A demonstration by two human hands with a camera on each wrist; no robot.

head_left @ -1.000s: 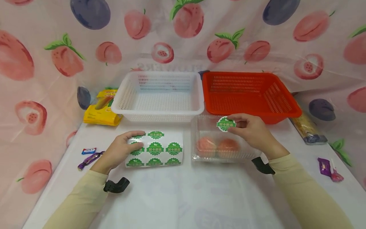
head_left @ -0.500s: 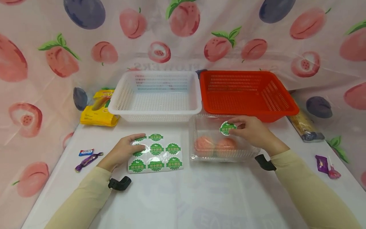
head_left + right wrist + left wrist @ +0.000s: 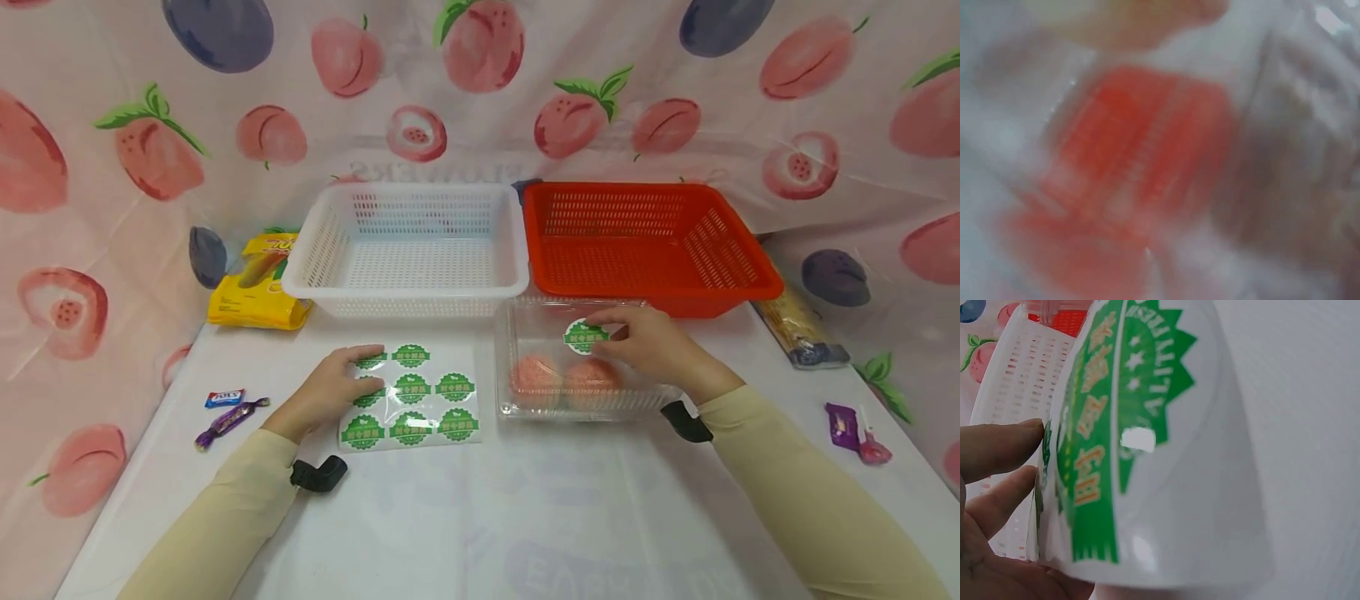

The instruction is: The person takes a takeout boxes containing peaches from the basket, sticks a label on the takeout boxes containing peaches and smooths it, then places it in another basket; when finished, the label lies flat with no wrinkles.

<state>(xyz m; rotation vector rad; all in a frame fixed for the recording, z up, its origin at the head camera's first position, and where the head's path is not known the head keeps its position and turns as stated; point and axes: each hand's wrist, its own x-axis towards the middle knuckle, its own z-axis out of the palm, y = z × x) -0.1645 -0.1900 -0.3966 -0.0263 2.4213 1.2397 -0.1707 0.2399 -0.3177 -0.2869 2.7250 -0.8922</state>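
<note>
My left hand [image 3: 324, 390] pinches the left edge of a white sheet of stickers [image 3: 453, 360] printed with round green labels. In the left wrist view this sticker sheet [image 3: 1210, 506] bows outward, its edge between thumb and fingers. My right hand [image 3: 663, 346] holds a single round green-and-white sticker [image 3: 583, 337] by its right edge. That sticker overlaps the lid of a clear plastic clamshell box [image 3: 517, 329] in the head view. Inside the closed box are two round pinkish-orange fruits [image 3: 536, 379]. The right wrist view is badly blurred.
Behind stand a white basket [image 3: 405, 293] and a red basket [image 3: 660, 287]. A yellow packet [image 3: 251, 304] lies at left, a long clear packet [image 3: 806, 329] at right. Small sweets lie left, among them a purple-wrapped candy [image 3: 228, 422]; a lollipop [image 3: 873, 450] lies right.
The right hand has brought the sticker slightly left and down over the box lid. The left hand has moved a little right, and the sheet now faces more toward the head camera.
</note>
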